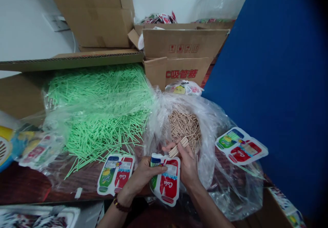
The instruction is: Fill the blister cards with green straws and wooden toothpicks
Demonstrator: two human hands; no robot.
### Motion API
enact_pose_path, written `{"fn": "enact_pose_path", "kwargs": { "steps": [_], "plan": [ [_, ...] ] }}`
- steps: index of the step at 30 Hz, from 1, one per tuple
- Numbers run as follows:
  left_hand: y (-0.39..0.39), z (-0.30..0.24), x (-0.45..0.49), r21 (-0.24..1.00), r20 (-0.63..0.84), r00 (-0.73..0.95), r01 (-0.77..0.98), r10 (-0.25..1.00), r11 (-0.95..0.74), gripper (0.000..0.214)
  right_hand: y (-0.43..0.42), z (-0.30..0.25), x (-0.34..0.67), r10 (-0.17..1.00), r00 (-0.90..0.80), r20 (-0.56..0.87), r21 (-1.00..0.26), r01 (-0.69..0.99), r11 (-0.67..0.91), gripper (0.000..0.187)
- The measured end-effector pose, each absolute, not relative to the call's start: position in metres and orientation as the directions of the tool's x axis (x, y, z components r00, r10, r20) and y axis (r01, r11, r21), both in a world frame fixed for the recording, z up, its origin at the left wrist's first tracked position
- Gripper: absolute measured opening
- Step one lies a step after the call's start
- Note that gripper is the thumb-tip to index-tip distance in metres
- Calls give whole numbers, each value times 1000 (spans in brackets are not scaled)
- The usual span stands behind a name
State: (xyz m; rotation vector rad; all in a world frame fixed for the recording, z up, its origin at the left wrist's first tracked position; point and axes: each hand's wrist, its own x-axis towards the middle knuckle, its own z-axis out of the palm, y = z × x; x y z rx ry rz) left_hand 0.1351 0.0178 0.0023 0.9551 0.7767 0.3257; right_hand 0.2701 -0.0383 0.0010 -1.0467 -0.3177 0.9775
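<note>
My left hand [146,171] grips a printed pouch [167,183] with a green half and a red "Cola" half, its thumb across the front. Some pale green sticks show at the pouch's upper left. Beside its top edge, my right hand [188,161] is closed around a small bundle of brown sticks [178,146]. Just beyond lies a clear plastic bag [208,118], open and full of loose brown sticks [186,125]. A second pouch of the same print [115,175] rests on the dark table left of my left hand.
Bright green sticks [102,105] spill from a lined cardboard box [23,88] at left. Another pouch [242,146] lies at right on clear plastic. Cardboard boxes [187,45] stand behind, and a blue panel [271,84] borders the right. A white tray [73,214] is at lower left.
</note>
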Motion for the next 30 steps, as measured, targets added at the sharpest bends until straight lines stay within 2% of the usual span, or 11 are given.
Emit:
{"fn": "enact_pose_path", "kwargs": {
  "steps": [5, 7, 11, 14, 16, 20, 22, 24, 26, 28, 30],
  "plan": [
    [21, 1, 135, 846, -443, 696, 115, 565, 521, 25, -45, -1, 271, 800, 554, -229, -853, -511, 109, 25],
    [23, 0, 136, 861, -419, 703, 106, 575, 498, 26, -48, -3, 273, 842, 497, -210, -848, -521, 97, 23],
    [27, -1, 136, 877, -388, 709, 88, 589, 472, 26, -48, -3, 283, 949, 282, -144, -877, -480, 10, 19],
    [30, -3, 137, 882, -381, 706, 84, 597, 463, 26, -44, 1, 293, 962, 266, -66, -902, -427, 56, 30],
    [32, -4, 137, 887, -376, 706, 87, 600, 454, 25, -42, 5, 299, 955, 296, -10, -943, -320, 89, 31],
    [36, -5, 137, 921, -310, 702, 53, 641, 387, 22, -44, 9, 305, 980, 184, 80, -992, 112, 60, 30],
    [37, -6, 137, 926, -292, 701, 36, 651, 377, 21, -47, 7, 307, 986, 146, 79, -984, 172, 53, 32],
    [37, -6, 137, 920, -296, 696, 24, 654, 390, 21, -50, 1, 307, 980, 192, 57, -997, 59, 47, 34],
    [37, -6, 137, 914, -300, 690, 9, 659, 407, 22, -51, -9, 307, 977, 214, -13, -991, -134, 16, 33],
    [37, -8, 137, 908, -301, 679, -9, 669, 418, 20, -51, -18, 303, 984, 149, -100, -952, -303, -51, 33],
    [37, -9, 137, 901, -300, 666, -36, 683, 431, 18, -52, -25, 296, 985, 79, -156, -914, -389, -114, 35]
  ]
}}
